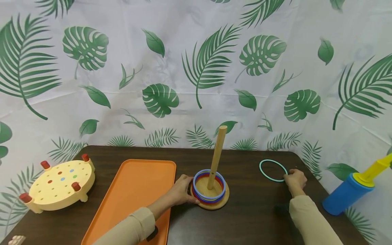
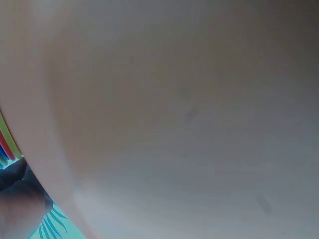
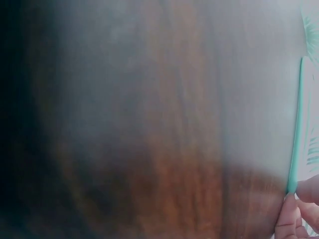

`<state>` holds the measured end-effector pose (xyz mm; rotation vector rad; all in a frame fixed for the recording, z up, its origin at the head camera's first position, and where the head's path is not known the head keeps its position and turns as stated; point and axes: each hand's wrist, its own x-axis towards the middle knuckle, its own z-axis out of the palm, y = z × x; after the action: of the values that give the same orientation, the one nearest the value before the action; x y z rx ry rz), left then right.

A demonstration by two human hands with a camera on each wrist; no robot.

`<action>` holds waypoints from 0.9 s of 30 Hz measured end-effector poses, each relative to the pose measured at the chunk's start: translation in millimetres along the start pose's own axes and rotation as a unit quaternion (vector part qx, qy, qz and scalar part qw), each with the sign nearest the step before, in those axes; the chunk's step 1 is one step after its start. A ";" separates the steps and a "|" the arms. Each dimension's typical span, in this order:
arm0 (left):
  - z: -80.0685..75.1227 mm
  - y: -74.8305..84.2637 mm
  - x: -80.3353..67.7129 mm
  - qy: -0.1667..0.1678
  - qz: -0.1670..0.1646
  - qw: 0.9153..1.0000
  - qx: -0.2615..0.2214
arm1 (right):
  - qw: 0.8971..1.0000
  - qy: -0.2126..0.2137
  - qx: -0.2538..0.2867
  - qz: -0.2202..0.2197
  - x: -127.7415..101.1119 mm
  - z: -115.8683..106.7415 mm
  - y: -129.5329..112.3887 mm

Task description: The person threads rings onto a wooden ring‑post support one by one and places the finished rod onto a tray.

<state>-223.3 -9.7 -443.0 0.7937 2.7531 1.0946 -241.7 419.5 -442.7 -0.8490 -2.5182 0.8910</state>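
A wooden peg (image 1: 218, 156) stands upright on a round wooden base (image 1: 216, 206), leaning slightly right in the head view. Around its foot lie several stacked rings (image 1: 224, 190) in blue, red and yellow, with a light blue one on top. My left hand (image 1: 180, 191) grips the left side of this stack, thumb in front and fingers behind. Over on the right, my right hand (image 1: 295, 180) pinches the near edge of a mint-green ring (image 1: 264, 173). Thumb and fingertips meet on that ring (image 3: 297, 134) in the right wrist view. The left wrist view is mostly blurred.
An orange tray (image 1: 137, 190) lies left of the peg base. Farther left rests a cream round pegged toy (image 1: 61, 183) with red-tipped legs upward. A blue and yellow cylinder (image 1: 346, 194) stands by the right edge of the dark table (image 1: 245, 221). A leaf-print cloth (image 1: 183, 68) hangs behind.
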 end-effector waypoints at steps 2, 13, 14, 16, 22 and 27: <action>0.0 0.4 -0.2 0.000 0.000 1.000 0.000 | 1.000 0.003 0.002 -0.003 0.1 0.2 0.4; -0.1 0.6 0.4 0.000 -0.003 1.000 0.003 | 0.999 0.016 0.028 0.016 -0.7 -2.2 -0.2; 0.0 0.7 0.4 0.000 -0.003 1.000 0.004 | 0.999 0.018 0.032 0.020 -1.0 -2.7 0.1; -0.1 1.0 0.1 0.000 -0.003 1.000 0.004 | 0.998 0.023 0.042 0.028 -1.8 -3.6 0.9; -1.4 2.3 -1.0 0.001 0.000 1.000 0.001 | 0.996 0.037 0.069 0.035 -3.2 -4.7 3.2; -1.9 1.6 -0.7 0.001 0.003 1.000 0.000 | 0.994 0.033 0.092 0.054 -3.4 -3.9 4.5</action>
<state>-222.4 -10.3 -440.6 0.8017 2.7541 1.0965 -235.3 422.0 -443.1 -0.9460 -2.3083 1.0921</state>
